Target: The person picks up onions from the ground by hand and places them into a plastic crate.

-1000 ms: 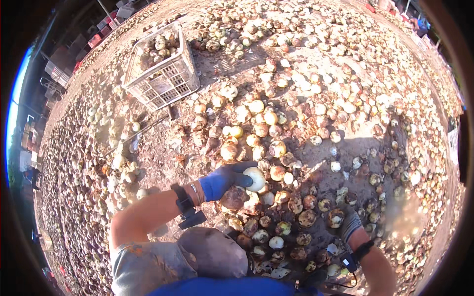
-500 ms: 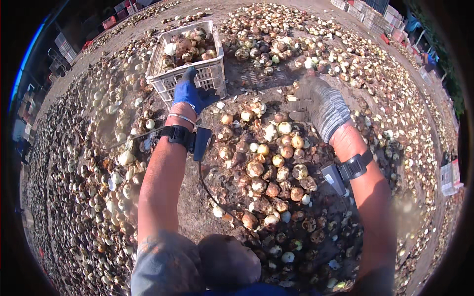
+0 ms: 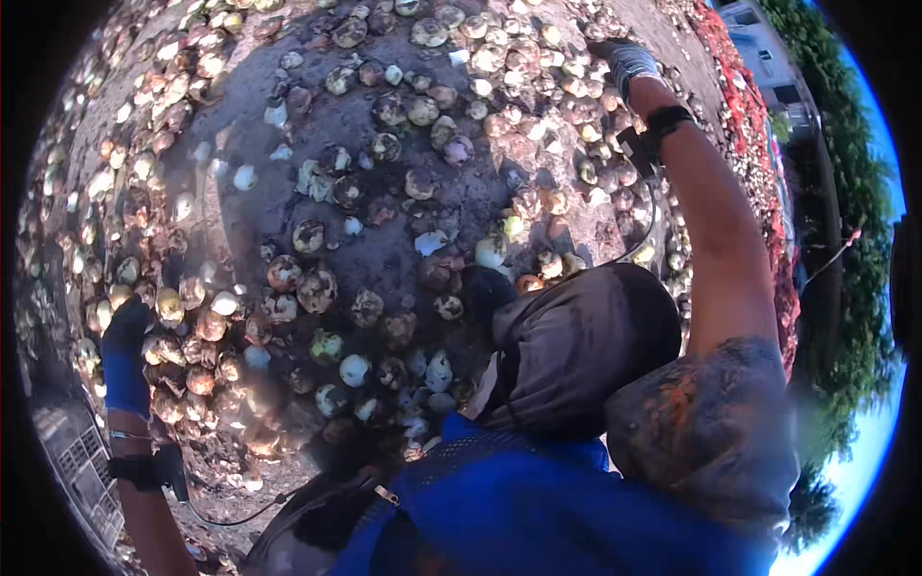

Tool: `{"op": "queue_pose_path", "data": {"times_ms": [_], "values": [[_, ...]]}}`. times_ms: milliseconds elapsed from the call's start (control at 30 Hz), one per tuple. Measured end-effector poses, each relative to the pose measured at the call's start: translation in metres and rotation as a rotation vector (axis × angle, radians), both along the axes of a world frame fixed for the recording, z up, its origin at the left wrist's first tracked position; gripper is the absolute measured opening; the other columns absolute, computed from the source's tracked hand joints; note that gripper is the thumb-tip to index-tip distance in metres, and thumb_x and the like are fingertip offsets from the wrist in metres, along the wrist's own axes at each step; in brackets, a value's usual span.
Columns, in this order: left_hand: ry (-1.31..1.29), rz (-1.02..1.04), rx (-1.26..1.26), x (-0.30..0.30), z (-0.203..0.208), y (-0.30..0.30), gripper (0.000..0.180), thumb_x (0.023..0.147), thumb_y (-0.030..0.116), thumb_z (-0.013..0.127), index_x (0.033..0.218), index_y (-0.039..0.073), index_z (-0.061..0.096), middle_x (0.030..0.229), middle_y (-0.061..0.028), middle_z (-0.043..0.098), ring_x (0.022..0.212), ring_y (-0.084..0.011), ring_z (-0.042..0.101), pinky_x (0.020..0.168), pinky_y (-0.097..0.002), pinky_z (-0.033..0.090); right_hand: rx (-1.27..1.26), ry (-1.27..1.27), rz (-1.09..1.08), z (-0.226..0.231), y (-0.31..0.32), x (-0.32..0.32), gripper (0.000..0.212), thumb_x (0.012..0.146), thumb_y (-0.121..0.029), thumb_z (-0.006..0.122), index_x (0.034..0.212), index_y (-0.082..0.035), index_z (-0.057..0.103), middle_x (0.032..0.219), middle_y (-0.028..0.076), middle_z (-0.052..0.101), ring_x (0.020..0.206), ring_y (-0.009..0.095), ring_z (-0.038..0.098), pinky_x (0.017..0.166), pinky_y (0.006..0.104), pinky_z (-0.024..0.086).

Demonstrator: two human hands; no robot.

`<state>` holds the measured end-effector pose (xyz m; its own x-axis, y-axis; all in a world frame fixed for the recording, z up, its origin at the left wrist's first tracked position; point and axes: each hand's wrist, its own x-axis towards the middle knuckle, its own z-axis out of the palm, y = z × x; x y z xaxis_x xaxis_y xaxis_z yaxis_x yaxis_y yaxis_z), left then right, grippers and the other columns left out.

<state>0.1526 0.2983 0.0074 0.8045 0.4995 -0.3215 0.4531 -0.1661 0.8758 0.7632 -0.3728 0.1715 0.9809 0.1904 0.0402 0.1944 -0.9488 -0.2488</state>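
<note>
My left hand (image 3: 127, 341), in a blue glove with dark fingers, is low at the left edge of the view, beside several onions (image 3: 200, 379). Its finger shape is too dark to make out. At the upper right, my right hand (image 3: 626, 65) wears a grey striped glove with dark fingertips. It reaches down to the onions (image 3: 519, 65) on the ground. Whether those fingers grip anything cannot be seen. Each wrist carries a black strap with a small dark device and a cable.
Onions, some peeled white, others brown and dirty, lie scattered over the soil (image 3: 230, 154). A pale slatted crate (image 3: 82, 470) shows at the lower left edge. Red material (image 3: 740, 106) lines the ground at right, before a building (image 3: 759, 53) and trees (image 3: 845, 192).
My view has swung round to the right, so the crate is now at the lower left edge. My left hand is low at the left, my right hand stretched to the upper right.
</note>
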Motion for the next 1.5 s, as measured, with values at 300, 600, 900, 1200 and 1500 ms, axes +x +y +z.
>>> {"op": "queue_pose_path", "data": {"times_ms": [300, 600, 900, 1200, 1500], "values": [[0.226, -0.387, -0.305, 0.248, 0.014, -0.304, 0.041, 0.087, 0.004, 0.069, 0.127, 0.002, 0.064, 0.101, -0.0035, 0.069, 0.087, -0.0116, 0.064, 0.073, -0.0253, 0.051, -0.529, 0.370, -0.552, -0.153, -0.353, -0.104, 0.052, 0.086, -0.036, 0.069, 0.127, -0.004, 0.064, 0.120, 0.021, 0.069, 0.109, 0.030, 0.066, 0.098, 0.0375, 0.048], [0.378, -0.196, -1.031, 0.252, -0.032, -0.392, 0.046, 0.089, 0.008, 0.071, 0.133, 0.001, 0.059, 0.116, -0.0119, 0.070, 0.105, -0.0222, 0.066, 0.096, -0.0332, 0.052, -0.292, 0.375, -0.340, -0.182, -0.215, -0.090, 0.053, 0.083, -0.028, 0.070, 0.128, -0.003, 0.059, 0.122, 0.025, 0.065, 0.112, 0.040, 0.064, 0.097, 0.0480, 0.050], [0.272, -0.560, -0.438, 0.288, -0.009, -0.482, 0.045, 0.090, 0.007, 0.070, 0.133, -0.001, 0.059, 0.115, -0.0097, 0.070, 0.102, -0.0171, 0.065, 0.089, -0.0308, 0.054, -0.175, 0.337, -0.509, -0.216, -0.241, -0.058, 0.034, 0.090, -0.021, 0.064, 0.116, -0.001, 0.059, 0.106, 0.022, 0.069, 0.095, 0.032, 0.068, 0.082, 0.0392, 0.053], [0.071, 0.013, -1.249, 0.345, -0.011, -0.532, 0.051, 0.095, 0.024, 0.058, 0.141, 0.000, 0.050, 0.128, -0.0156, 0.058, 0.110, -0.0263, 0.064, 0.092, -0.0460, 0.057, 0.858, 0.756, 0.133, -0.155, -0.078, -0.192, 0.060, 0.088, -0.029, 0.077, 0.137, -0.002, 0.055, 0.130, 0.016, 0.063, 0.111, 0.028, 0.067, 0.086, 0.0405, 0.059], [0.227, -0.086, -0.825, 0.333, -0.009, -0.472, 0.041, 0.092, 0.021, 0.056, 0.122, -0.007, 0.060, 0.097, -0.0134, 0.069, 0.091, -0.0263, 0.067, 0.079, -0.0385, 0.058, -0.289, 0.089, -0.439, -0.172, -0.220, -0.076, 0.060, 0.080, -0.033, 0.069, 0.136, -0.013, 0.057, 0.143, 0.020, 0.051, 0.127, 0.038, 0.055, 0.106, 0.0477, 0.045]]}}
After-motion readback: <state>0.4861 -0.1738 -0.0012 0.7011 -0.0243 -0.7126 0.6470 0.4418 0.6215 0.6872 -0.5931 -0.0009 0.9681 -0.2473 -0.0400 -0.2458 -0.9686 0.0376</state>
